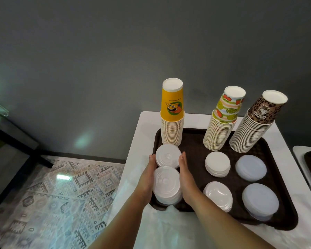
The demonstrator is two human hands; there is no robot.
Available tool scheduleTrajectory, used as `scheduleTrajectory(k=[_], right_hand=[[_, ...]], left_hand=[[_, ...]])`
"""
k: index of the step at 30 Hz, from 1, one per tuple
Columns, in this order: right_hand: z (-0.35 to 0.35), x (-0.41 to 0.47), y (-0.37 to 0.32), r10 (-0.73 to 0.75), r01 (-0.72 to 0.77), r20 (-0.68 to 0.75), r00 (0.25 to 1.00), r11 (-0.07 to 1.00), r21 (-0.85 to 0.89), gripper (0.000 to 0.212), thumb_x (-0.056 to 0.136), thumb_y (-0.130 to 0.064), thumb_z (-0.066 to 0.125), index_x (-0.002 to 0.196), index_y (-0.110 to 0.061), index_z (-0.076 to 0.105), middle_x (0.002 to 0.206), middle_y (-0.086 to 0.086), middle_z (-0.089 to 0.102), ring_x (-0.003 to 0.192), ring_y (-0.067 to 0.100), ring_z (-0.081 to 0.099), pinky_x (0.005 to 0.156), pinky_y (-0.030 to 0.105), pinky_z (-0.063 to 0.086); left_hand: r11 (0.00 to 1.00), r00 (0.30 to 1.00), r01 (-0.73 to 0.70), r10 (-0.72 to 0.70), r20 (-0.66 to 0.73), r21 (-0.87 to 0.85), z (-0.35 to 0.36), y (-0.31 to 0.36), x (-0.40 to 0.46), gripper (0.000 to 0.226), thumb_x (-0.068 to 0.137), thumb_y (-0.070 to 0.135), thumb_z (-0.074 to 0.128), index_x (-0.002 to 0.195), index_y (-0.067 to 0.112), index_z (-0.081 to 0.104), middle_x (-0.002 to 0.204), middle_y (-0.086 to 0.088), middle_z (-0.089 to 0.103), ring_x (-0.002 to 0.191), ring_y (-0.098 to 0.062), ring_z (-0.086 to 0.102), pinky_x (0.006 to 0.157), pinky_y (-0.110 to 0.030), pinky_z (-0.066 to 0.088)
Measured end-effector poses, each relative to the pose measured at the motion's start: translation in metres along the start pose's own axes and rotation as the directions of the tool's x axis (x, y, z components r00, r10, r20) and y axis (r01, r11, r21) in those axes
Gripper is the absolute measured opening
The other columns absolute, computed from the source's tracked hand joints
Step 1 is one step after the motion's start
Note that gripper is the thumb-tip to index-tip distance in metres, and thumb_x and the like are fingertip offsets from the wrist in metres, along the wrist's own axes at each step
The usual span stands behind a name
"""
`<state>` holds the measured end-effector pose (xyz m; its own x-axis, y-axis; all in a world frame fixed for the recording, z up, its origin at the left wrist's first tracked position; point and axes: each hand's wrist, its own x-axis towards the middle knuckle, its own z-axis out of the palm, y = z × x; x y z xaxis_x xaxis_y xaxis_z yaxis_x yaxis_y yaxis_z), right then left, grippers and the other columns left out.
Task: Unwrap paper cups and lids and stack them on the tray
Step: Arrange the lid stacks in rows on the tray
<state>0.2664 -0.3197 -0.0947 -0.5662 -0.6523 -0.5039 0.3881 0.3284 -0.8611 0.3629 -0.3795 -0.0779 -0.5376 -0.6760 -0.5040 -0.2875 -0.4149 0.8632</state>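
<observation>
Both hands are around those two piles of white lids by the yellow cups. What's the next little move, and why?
Probably let go: the left hand and right hand, fingers straight, flank two white plastic lid stacks already resting on the dark brown tray.

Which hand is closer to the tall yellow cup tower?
The left hand, though only slightly. It lies along the left side of the two lid stacks, just below the yellow cup tower. The right hand lies along their right side, a bit further right of the tower.
</observation>
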Motion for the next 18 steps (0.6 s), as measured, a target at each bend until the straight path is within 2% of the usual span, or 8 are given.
scheduleTrajectory(k=[4,5,7,8,11,12,15,18], right_hand=[[-0.004,0.003,-0.001,-0.025,0.027,0.01,1.0,0.993,-0.115,0.058,0.101,-0.042,0.033,0.151,-0.033,0.006,0.158,-0.003,0.017,0.143,0.021,0.024,0.112,0.035,0.023],[-0.005,0.003,0.0,-0.043,0.04,-0.017,0.999,0.989,-0.142,0.059,0.1,-0.041,0.037,0.151,-0.032,0.009,0.157,-0.002,0.02,0.142,0.022,0.026,0.111,0.035,0.025],[-0.008,0.0,0.002,-0.094,0.079,-0.085,0.992,0.983,-0.163,0.06,0.098,-0.037,0.046,0.15,-0.027,0.019,0.155,-0.001,0.027,0.139,0.02,0.032,0.107,0.031,0.03],[-0.009,-0.003,0.003,-0.125,0.107,-0.106,0.986,0.981,-0.164,0.059,0.096,-0.034,0.051,0.148,-0.025,0.025,0.153,0.0,0.031,0.137,0.017,0.036,0.103,0.028,0.033],[-0.01,-0.012,0.009,-0.224,0.195,-0.093,0.97,0.948,-0.25,0.051,0.093,-0.026,0.057,0.14,-0.023,0.04,0.147,0.0,0.039,0.129,0.011,0.044,0.101,0.024,0.037],[-0.009,-0.015,0.011,-0.24,0.209,-0.077,0.968,0.934,-0.29,0.049,0.093,-0.025,0.057,0.14,-0.022,0.041,0.147,0.0,0.038,0.13,0.012,0.042,0.104,0.024,0.035],[-0.003,-0.02,0.013,-0.233,0.207,-0.022,0.972,0.898,-0.389,0.053,0.097,-0.028,0.049,0.146,-0.018,0.031,0.154,0.0,0.027,0.139,0.014,0.03,0.107,0.02,0.024],[0.0,-0.022,0.015,-0.207,0.183,-0.015,0.978,0.892,-0.414,0.054,0.1,-0.03,0.041,0.15,-0.02,0.022,0.158,0.003,0.016,0.143,0.017,0.022,0.113,0.027,0.021]], left_hand=[[0.998,0.998,-0.013,0.017,-0.061,0.062,0.0,-0.004,0.0,0.037,0.1,0.048,0.034,0.128,0.033,0.053,0.126,0.005,0.06,0.114,-0.012,0.057,0.097,-0.031,0.047],[0.995,0.995,-0.039,0.047,-0.087,0.091,0.0,-0.006,0.001,0.027,0.101,0.04,0.037,0.121,0.033,0.054,0.121,0.009,0.059,0.109,-0.007,0.056,0.094,-0.024,0.047],[0.992,0.986,-0.065,0.08,-0.145,0.107,0.001,-0.004,-0.004,0.015,0.102,0.027,0.039,0.097,0.036,0.05,0.097,0.02,0.054,0.09,0.0,0.053,0.071,-0.01,0.041],[0.993,0.982,-0.061,0.078,-0.174,0.103,0.003,-0.002,-0.01,0.015,0.102,0.025,0.04,0.094,0.036,0.048,0.092,0.022,0.051,0.086,-0.001,0.051,0.067,-0.009,0.038],[0.993,0.969,-0.062,0.083,-0.231,0.099,0.007,-0.004,-0.018,0.024,0.101,0.019,0.04,0.087,0.035,0.052,0.089,0.017,0.056,0.087,-0.005,0.052,0.068,-0.013,0.04],[0.993,0.964,-0.071,0.092,-0.251,0.091,0.009,-0.006,-0.02,0.024,0.101,0.017,0.039,0.091,0.033,0.054,0.093,0.014,0.058,0.088,-0.006,0.052,0.069,-0.015,0.04],[0.99,0.962,-0.06,0.091,-0.257,0.126,0.016,-0.005,-0.023,0.032,0.102,0.016,0.035,0.128,0.017,0.054,0.113,0.008,0.054,0.102,-0.009,0.049,0.087,-0.021,0.038],[0.984,0.965,-0.027,0.072,-0.251,0.178,0.022,-0.006,-0.024,0.038,0.103,0.02,0.033,0.137,0.014,0.047,0.134,-0.002,0.053,0.121,-0.018,0.049,0.1,-0.028,0.037]])
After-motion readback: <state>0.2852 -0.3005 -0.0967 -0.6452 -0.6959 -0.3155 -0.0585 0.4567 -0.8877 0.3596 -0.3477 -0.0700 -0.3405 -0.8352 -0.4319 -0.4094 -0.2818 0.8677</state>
